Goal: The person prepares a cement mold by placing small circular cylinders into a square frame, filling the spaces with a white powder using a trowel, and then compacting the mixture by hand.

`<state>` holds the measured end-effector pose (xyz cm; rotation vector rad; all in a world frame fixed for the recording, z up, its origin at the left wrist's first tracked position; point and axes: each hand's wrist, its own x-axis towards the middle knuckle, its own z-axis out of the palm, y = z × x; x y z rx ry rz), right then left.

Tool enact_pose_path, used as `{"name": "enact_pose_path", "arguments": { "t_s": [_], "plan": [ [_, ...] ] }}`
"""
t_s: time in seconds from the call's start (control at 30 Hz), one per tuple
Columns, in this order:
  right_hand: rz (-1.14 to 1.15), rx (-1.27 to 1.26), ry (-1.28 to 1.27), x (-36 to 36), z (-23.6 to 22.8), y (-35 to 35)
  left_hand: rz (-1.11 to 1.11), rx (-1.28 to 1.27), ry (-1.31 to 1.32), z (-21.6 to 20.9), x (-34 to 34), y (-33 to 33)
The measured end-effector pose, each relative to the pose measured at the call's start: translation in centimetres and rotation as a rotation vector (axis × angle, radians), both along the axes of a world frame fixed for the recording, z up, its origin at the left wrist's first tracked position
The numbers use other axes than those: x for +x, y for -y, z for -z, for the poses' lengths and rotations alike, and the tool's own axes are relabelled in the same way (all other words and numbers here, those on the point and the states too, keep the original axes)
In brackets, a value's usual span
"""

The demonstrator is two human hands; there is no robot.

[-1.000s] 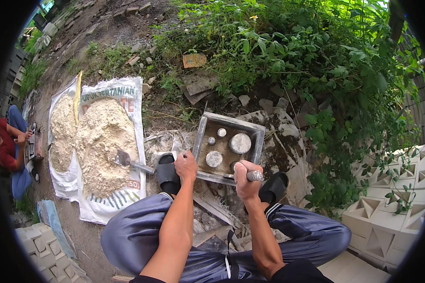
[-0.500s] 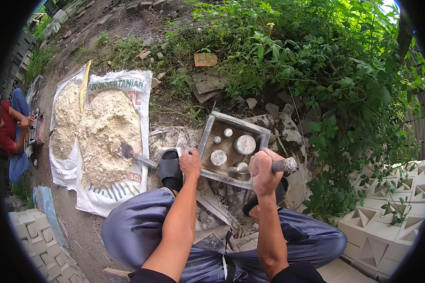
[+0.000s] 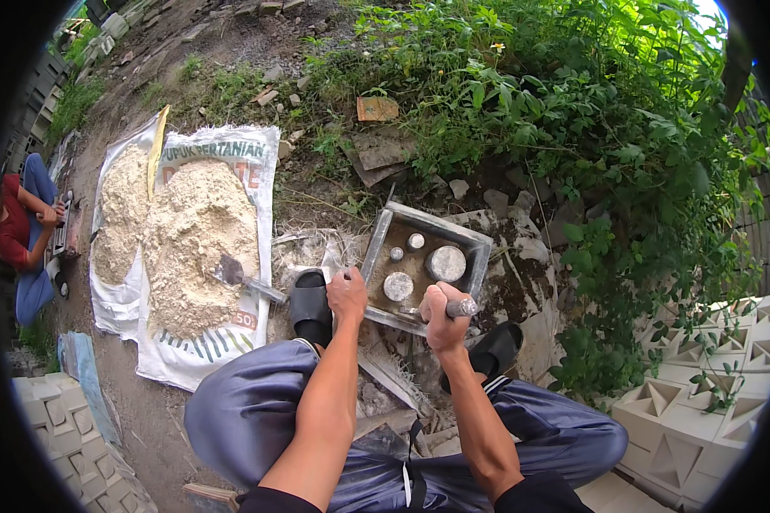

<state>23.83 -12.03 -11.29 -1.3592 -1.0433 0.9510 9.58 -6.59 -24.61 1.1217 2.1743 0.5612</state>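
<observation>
Between my feet stands a square metal mould (image 3: 482,256) with sandy material inside. Several round metal cylinders, two large ones (image 3: 446,263) among them, stand in it. Closed by the mould's near left corner, my left hand (image 3: 347,295) hides whatever it may grip. My right hand (image 3: 446,321) is wrapped round a short tool with a grey cylindrical handle (image 3: 462,308), over the mould's near right edge. The tool's other end is mostly hidden by the hand and mould edge. To the left, a small trowel (image 3: 229,269) is stuck in a pile of pale powder (image 3: 198,222).
The powder lies on white sacks (image 3: 265,188). Pale patterned blocks (image 3: 701,376) are stacked at right, more blocks (image 3: 68,427) at lower left. Green plants (image 3: 590,137) crowd the far right. Another person (image 3: 30,231) sits at the far left.
My right hand has shifted left and slightly down with the tool, whose handle end now sits nearer the mould. My left hand stays closed at the same corner.
</observation>
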Motion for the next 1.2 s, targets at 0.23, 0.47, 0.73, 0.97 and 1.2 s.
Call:
{"name": "enact_pose_path", "arguments": {
  "t_s": [0.23,0.47,0.73,0.97,1.2],
  "plan": [
    [0.102,0.15,0.114,0.8,-2.2,2.0,-0.019,0.005,0.028,-0.6,0.0,-0.1],
    [0.136,-0.005,-0.151,1.9,1.1,1.6,0.039,0.025,-0.005,0.3,-0.1,0.1],
    [0.155,0.07,-0.169,1.6,2.6,2.8,0.039,0.043,-0.008,1.2,0.5,0.2],
    [0.238,-0.069,-0.231,1.2,-1.5,-1.3,-0.013,0.011,0.019,-1.4,-0.1,0.4],
    [0.25,0.065,-0.158,0.7,-0.9,1.4,0.058,0.052,-0.064,2.0,-0.1,0.4]
  ]
}}
